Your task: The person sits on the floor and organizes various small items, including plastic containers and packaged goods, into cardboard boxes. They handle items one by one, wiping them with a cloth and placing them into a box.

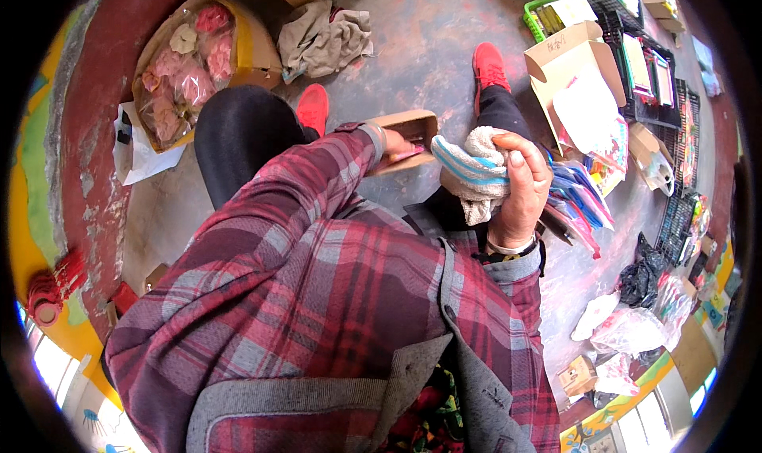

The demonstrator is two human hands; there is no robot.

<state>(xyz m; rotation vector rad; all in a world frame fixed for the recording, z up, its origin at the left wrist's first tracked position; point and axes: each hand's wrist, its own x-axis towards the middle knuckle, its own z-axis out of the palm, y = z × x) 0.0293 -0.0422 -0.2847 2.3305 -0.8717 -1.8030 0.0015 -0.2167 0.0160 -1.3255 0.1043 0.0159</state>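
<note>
My right hand point(521, 185) is closed round a bunched, off-white terry cloth point(476, 177) with blue stripes, held up over my lap. To its left, my left hand point(390, 145) is at the opening of a small brown cardboard box point(413, 123). A small pink thing point(412, 151) shows at its fingertips, its kind too small to tell. The box's wall and my sleeve partly hide those fingers. Cloth and box are close together between my knees.
A large carton point(151, 64) of plastic-wrapped pink items stands at the far left, beside a crumpled beige cloth point(325, 40). On the right are an open cardboard box point(556, 52), a green basket point(533, 20), colourful packets point(579, 195), black crates point(675, 223) and plastic bags point(631, 330).
</note>
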